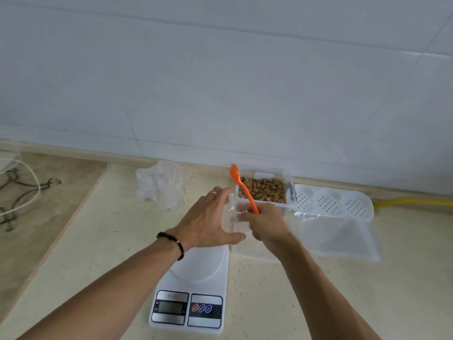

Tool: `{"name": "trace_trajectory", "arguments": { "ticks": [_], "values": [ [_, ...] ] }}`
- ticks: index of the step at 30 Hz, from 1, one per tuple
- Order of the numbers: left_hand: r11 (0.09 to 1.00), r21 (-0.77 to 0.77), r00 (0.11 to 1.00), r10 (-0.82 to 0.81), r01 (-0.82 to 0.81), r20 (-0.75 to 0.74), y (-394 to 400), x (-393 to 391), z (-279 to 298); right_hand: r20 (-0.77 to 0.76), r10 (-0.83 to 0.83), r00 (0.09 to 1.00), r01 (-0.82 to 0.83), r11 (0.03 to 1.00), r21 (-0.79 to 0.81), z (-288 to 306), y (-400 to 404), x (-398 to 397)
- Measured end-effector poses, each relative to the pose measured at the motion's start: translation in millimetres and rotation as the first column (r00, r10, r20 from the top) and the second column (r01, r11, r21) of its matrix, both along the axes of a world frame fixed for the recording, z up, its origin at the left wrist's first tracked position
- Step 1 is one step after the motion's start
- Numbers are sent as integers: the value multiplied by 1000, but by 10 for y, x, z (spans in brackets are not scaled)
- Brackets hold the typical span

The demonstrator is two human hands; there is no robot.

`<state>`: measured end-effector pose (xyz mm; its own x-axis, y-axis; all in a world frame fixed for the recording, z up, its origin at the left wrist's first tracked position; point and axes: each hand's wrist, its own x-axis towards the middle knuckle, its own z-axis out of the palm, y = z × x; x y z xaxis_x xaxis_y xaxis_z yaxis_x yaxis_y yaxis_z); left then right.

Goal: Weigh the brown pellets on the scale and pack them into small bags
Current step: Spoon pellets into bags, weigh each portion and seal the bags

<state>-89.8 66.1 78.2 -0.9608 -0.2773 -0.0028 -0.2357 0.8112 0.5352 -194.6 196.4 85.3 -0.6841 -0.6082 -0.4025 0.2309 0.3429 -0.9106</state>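
Head view | right hand (266, 227) grips orange spoon (242, 186) | left hand (208, 222) spread, seemingly touching small bag (232, 217)

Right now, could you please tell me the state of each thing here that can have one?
Pellet box: lid off, partly filled with brown pellets.
Orange spoon: held by the right hand, bowl up and empty.
Small bag: held between both hands, no pellets visible inside.
Left hand: fingers straight against the bag.
Scale: platform bare; display unreadable.
Crumpled bag: lying empty by the wall.
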Motion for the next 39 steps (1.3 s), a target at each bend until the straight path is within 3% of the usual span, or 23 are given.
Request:
{"name": "trace_trajectory", "arguments": {
  "ticks": [3, 5, 10, 16, 23, 29, 31, 34, 37, 39],
  "values": [
    [1000, 1, 999, 5, -5, 45, 1, 29, 20, 203, 36, 979, -22, 997, -69, -12, 3, -10],
    [1000, 5, 997, 2, -3, 73, 6, 44, 35, 230, 46, 972, -26, 996, -87, -3, -15, 15],
    [998, -28, 998, -50, 51, 25, 63, 70, 87, 148, 13, 989, -7, 999, -42, -3, -82, 79],
    [997, -42, 995, -59, 62, 86, 34, 97, 83, 74, -26, 997, 26, 1000, -1, -17, -109, 117],
    [997, 59, 996, 55, -51, -73, -8, 110, -26, -91, -69, 993, 74, 996, 53, 35, -140, 46],
    [997, -57, 999, -50, 48, -22, -41, 73, -4, -152, -68, 986, 83, 992, 96, 49, -126, -73],
    [999, 38, 998, -8, 10, -55, -56, 35, 14, -175, -95, 980, 113, 989, 94, 47, -150, -90],
    [948, 298, 988, 137, -110, -72, -108, -37, 31, -177, -106, 978, 117, 992, 54, 47, -172, -84],
    [906, 396, 987, 163, -148, -4, -175, -72, 47, -62, -89, 994, 86, 994, -60, 54, -158, -72],
    [891, 427, 986, 166, -152, 4, -194, -92, 59, -92, -62, 994, 57, 997, -53, 65, -147, -82]
  ]
}}
